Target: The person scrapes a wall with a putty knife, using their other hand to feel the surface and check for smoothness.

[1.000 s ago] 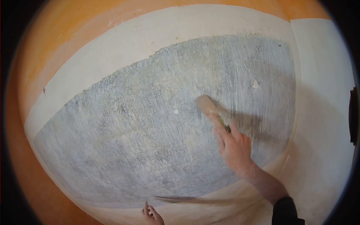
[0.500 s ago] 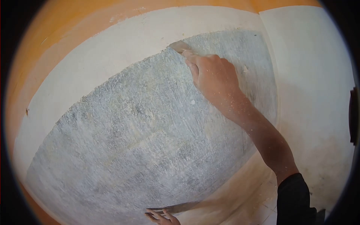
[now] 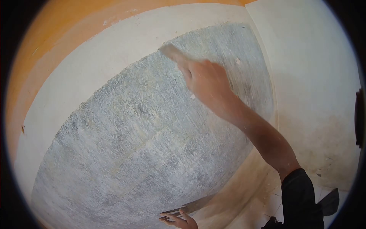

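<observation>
A large grey, scratched area of bare wall fills the middle of the view, bordered above by a curved band of white paint. High on this grey area, my right hand is closed around a scraper. Its blurred blade lies at the edge where grey meets white; the handle is hidden in my fist. At the bottom, my left hand has its fingers spread at the lower grey wall, and a dark shadow falls beside it. Whether the palm presses on the wall is out of sight.
Orange paint runs above the white band. On the right a white side wall meets the grey one at a corner, with brownish stains low down. Light floor tiles show at the lower right, near my dark sleeve.
The view has shifted, so the wall sits further left and slightly higher. My right hand and the scraper are blurred and further left in view; my left hand appears further right.
</observation>
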